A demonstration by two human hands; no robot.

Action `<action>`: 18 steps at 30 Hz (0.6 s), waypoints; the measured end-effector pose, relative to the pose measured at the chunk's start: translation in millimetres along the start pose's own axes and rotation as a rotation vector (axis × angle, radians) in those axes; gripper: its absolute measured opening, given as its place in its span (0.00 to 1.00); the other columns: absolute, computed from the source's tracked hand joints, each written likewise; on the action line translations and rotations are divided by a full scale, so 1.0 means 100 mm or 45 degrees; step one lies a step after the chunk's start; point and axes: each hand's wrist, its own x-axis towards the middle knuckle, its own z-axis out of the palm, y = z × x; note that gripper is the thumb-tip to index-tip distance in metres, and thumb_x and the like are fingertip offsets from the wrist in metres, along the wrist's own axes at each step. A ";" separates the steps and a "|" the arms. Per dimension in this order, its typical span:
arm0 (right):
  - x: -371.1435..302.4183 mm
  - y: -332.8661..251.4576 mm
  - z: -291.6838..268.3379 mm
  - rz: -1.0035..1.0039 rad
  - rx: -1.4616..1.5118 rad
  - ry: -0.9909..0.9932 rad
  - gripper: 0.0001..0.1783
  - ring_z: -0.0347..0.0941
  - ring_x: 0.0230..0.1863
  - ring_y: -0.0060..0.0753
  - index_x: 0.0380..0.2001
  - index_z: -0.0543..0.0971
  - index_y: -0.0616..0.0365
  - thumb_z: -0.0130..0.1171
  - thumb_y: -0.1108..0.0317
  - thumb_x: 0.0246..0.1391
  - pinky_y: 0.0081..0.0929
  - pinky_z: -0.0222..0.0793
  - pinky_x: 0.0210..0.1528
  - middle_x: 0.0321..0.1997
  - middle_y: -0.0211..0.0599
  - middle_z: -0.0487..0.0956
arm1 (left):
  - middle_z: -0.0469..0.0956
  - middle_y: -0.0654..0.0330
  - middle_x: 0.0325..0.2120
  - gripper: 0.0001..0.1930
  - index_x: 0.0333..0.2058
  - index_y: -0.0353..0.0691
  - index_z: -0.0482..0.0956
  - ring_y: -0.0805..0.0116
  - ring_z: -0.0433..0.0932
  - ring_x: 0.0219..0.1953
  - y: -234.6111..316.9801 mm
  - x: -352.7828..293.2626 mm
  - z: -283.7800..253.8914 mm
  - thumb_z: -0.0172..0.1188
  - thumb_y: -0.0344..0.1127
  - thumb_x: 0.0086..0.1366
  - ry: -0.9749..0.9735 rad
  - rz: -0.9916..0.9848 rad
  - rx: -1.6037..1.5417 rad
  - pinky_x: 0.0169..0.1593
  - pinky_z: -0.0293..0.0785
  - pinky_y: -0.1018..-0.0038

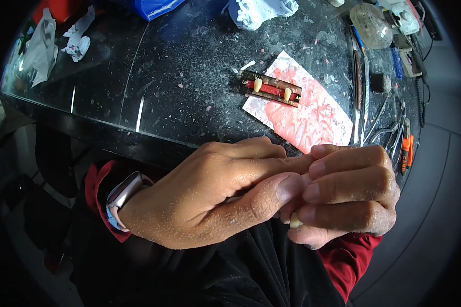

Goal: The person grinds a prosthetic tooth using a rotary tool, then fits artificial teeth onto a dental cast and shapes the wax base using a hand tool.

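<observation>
ivory tooth (295,221), four o'clock of centre, held by right hand (356,194), fingertips curled in; left hand (210,192) presses in from nine o'clock, its pinch hidden, can't tell. dusty grip could let tooth slip. red-wax strip (272,89) at one o'clock.

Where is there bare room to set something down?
The widest patch, dusty but uncluttered, is black bench top between crumpled white tissue and the dark strip holding two teeth. The right is crowded with hand tools and orange-handled pliers.
</observation>
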 end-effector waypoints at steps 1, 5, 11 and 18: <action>0.00 0.00 0.00 -0.010 -0.002 0.000 0.11 0.68 0.26 0.24 0.19 0.74 0.51 0.65 0.59 0.38 0.21 0.73 0.32 0.26 0.31 0.72 | 0.69 0.48 0.28 0.19 0.43 0.19 0.66 0.68 0.68 0.28 0.00 0.00 0.00 0.43 0.34 0.63 -0.005 -0.008 -0.002 0.31 0.66 0.77; -0.01 0.02 0.03 -0.024 0.022 0.043 0.10 0.68 0.26 0.24 0.19 0.75 0.51 0.65 0.60 0.38 0.22 0.74 0.32 0.26 0.31 0.72 | 0.68 0.49 0.28 0.19 0.43 0.19 0.66 0.68 0.68 0.28 0.01 0.00 0.00 0.43 0.34 0.63 -0.005 -0.038 -0.019 0.31 0.66 0.76; 0.01 -0.01 -0.02 -0.039 0.002 -0.031 0.11 0.70 0.28 0.27 0.19 0.74 0.52 0.65 0.61 0.39 0.25 0.74 0.34 0.26 0.31 0.72 | 0.69 0.48 0.28 0.18 0.41 0.18 0.67 0.68 0.68 0.28 0.00 -0.02 0.00 0.42 0.33 0.62 0.010 -0.024 -0.007 0.31 0.66 0.76; 0.00 -0.07 -0.04 0.023 -0.084 -0.034 0.11 0.72 0.28 0.28 0.22 0.74 0.52 0.66 0.63 0.37 0.28 0.75 0.35 0.26 0.31 0.72 | 0.69 0.47 0.27 0.15 0.36 0.19 0.69 0.66 0.69 0.27 -0.03 -0.01 0.00 0.42 0.31 0.62 0.012 -0.006 -0.066 0.29 0.67 0.75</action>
